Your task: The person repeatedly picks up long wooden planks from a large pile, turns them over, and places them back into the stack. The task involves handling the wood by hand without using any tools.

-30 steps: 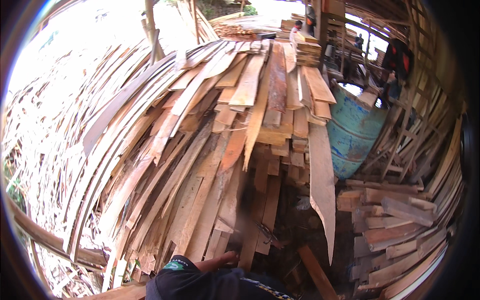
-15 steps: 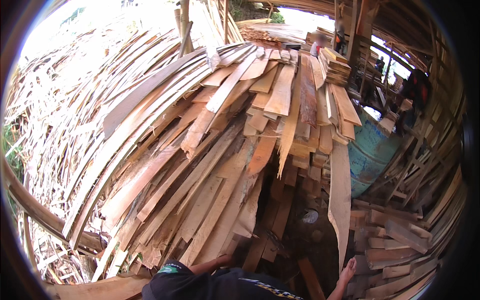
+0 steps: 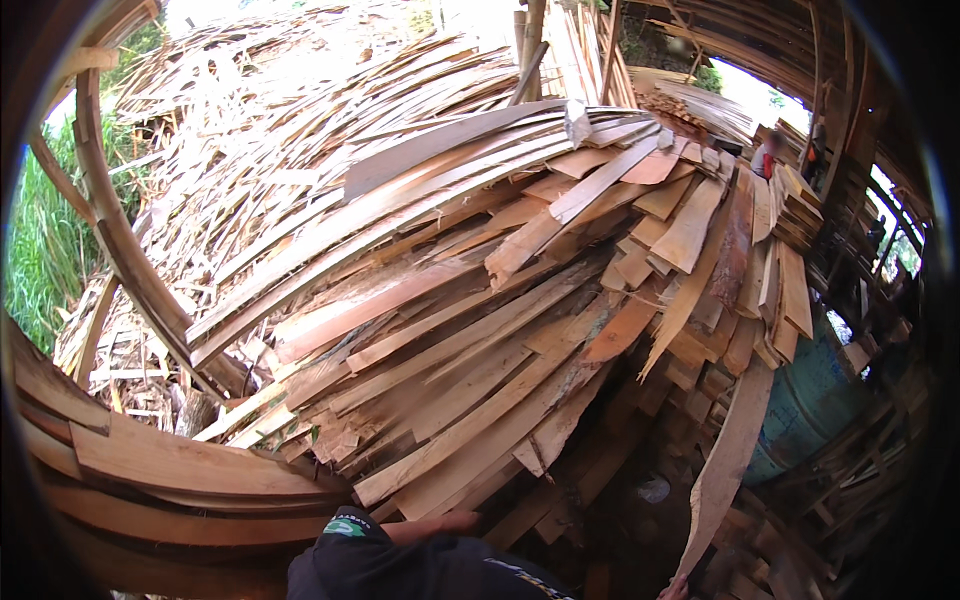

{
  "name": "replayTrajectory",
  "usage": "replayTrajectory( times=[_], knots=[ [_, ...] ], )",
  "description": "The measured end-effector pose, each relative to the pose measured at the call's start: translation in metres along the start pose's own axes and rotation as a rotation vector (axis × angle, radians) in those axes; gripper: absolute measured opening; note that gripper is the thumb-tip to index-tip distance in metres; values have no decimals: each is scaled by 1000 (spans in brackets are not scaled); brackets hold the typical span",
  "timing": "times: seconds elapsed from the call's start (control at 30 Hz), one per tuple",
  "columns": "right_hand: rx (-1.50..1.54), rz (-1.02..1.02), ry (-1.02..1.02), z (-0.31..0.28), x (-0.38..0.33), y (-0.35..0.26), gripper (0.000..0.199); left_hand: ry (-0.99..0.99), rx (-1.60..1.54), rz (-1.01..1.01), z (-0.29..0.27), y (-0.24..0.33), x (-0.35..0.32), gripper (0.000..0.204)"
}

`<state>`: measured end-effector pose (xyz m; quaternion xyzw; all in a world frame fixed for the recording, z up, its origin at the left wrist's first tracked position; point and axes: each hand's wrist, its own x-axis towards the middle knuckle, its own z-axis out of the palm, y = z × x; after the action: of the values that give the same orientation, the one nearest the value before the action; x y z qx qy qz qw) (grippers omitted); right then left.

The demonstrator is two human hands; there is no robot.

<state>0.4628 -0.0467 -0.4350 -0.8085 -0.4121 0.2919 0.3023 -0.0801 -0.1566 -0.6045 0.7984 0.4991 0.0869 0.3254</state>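
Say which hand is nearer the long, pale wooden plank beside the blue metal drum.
Right: the right hand is at the lower tip of the plank; the left hand is apart, to its left.

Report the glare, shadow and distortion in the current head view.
Head view, upper left: glare bleaches the heap of wooden slats; head view, right: shadow dims the blue drum; head view, lower left: fisheye distortion bows the planks; head view, bottom: the left hand is too indistinct to make out its fingers.
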Motion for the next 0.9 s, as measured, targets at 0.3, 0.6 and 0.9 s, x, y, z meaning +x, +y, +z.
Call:
replayTrajectory(
  times=[0.3, 0.6, 0.9],
  knots=[
    [-97, -146, -60, -13, -39, -34, 63, 83, -230, -370, 50, 34, -25, 40],
    [-229, -232, -45, -33, -60, -54, 75, -258, -103, -610, 71, 23, -14, 41],
    [-132, -254, -61, -15, -40, -15, 56, 114, -347, -414, 37, 86, -38, 33]
  ],
)
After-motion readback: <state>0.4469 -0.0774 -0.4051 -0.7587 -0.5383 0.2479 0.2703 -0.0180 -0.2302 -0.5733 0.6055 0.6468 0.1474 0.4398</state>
